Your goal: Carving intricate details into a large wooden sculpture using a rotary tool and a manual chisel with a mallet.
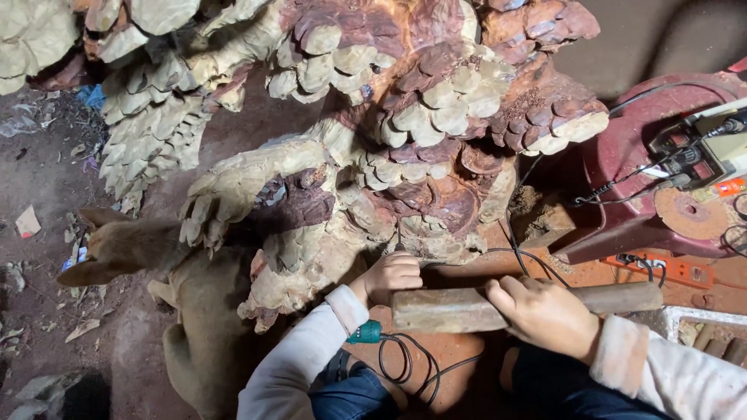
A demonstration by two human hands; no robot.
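Note:
A large carved wooden sculpture (373, 117) of scaly, layered shapes in pale and red-brown wood fills the upper half of the view. My left hand (391, 276) is closed around a thin chisel (398, 241) whose tip rests against the sculpture's lower edge. My right hand (548, 315) grips a long rectangular wooden mallet block (459, 309) held level just right of the left hand, its far end close to the chisel.
A tan dog (187, 311) lies at the lower left beside the sculpture. A red plastic stool (630, 163) at right carries a power tool and a grinding disc (689, 214). Black cables (405, 362), a green-handled tool (363, 333) and an orange power strip (673, 270) lie on the floor.

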